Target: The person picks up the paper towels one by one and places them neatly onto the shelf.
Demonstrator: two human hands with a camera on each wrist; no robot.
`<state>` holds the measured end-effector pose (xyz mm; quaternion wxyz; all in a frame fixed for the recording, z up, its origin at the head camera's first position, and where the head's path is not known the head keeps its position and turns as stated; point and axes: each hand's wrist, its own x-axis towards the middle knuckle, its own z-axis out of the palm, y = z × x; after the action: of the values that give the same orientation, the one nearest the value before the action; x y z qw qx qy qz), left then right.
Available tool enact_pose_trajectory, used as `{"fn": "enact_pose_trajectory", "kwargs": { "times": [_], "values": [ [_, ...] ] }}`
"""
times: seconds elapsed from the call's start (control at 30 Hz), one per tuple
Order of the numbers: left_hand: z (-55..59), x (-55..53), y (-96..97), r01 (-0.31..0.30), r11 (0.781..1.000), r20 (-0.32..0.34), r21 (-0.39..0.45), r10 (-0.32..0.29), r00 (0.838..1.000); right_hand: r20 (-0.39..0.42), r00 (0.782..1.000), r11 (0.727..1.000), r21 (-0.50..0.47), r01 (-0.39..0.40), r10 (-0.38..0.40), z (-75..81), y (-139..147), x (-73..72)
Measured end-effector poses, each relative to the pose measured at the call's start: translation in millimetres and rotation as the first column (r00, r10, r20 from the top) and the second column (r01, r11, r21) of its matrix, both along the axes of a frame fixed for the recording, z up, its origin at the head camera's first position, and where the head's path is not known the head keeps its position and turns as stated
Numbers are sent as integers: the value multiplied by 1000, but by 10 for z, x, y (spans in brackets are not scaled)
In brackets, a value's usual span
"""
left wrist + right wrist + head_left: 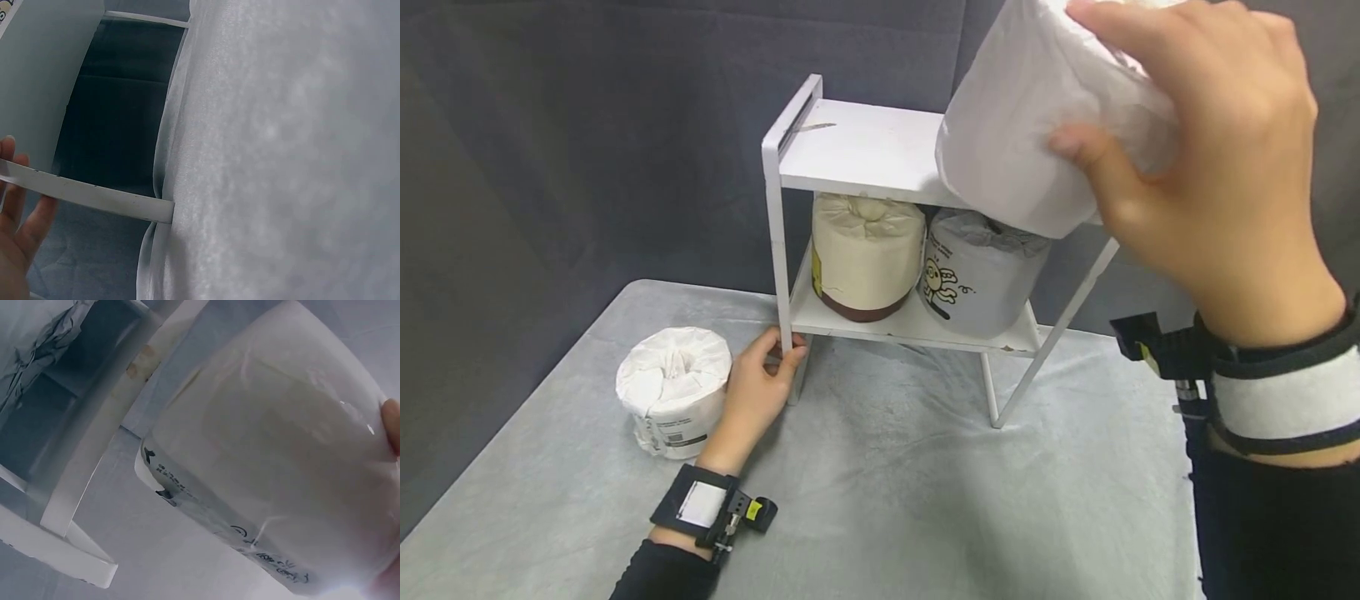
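My right hand (1232, 150) grips a white wrapped toilet paper roll (1015, 125), thumb on its near side, fingers over its upper end. The roll is tilted and overlaps the right part of the white rack's top shelf (865, 146). In the right wrist view, dark print runs along the wrapper of the held roll (275, 456). My left hand (758, 387) holds the rack's front left leg (100, 195) low down, fingers and thumb around it. Beside that hand, another white wrapped roll (673, 392) stands on the table.
On the rack's lower shelf (917, 332) stand a cream wrapped roll (868, 258) and a grey-white one with a cartoon print (985, 275). A grey cloth covers the table (887, 483); a dark curtain (625, 142) hangs behind.
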<state>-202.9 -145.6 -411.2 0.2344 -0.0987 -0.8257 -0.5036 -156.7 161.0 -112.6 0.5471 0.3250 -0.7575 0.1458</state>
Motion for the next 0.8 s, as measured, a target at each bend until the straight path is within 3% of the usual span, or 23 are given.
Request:
{"fn": "enact_pose_trajectory", "kwargs": {
  "times": [0.37,0.8],
  "values": [
    [8,0,-1,9,1000,-5,10,-9,1000,30,999,998,63,19,-21,83,22,-33],
    [13,-4,-2,3,1000,3,14,-3,1000,-8,1000,982,187,2,0,193,40,-147]
  ]
}}
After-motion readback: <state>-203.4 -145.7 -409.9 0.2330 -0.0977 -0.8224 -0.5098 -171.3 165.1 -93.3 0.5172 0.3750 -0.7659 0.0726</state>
